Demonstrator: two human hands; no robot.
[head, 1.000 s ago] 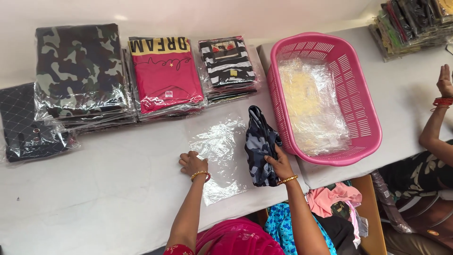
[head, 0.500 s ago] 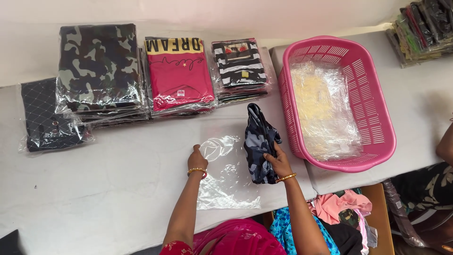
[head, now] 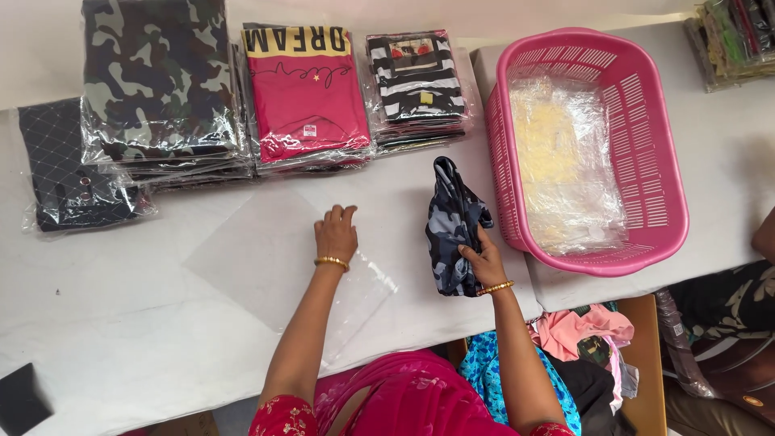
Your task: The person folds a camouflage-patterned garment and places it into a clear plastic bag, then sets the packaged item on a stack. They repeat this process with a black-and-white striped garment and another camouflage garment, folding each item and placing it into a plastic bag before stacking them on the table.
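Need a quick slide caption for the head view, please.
Left hand flattens a clear plastic bag on the table; right hand grips a folded camouflage garment beside a pink basket.

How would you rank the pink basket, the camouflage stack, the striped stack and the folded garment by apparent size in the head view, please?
1. pink basket
2. camouflage stack
3. striped stack
4. folded garment, close to the striped stack, so unsure.

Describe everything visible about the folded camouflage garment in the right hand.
The folded garment is soft cloth in a blue-grey, black and pale camouflage print, bundled into a long, narrow, rumpled shape. It runs roughly upright in the view, on or just over the white table, close beside the pink basket. The right hand grips its lower right edge. It is not in a bag; the clear plastic bag lies flat apart under the left hand.
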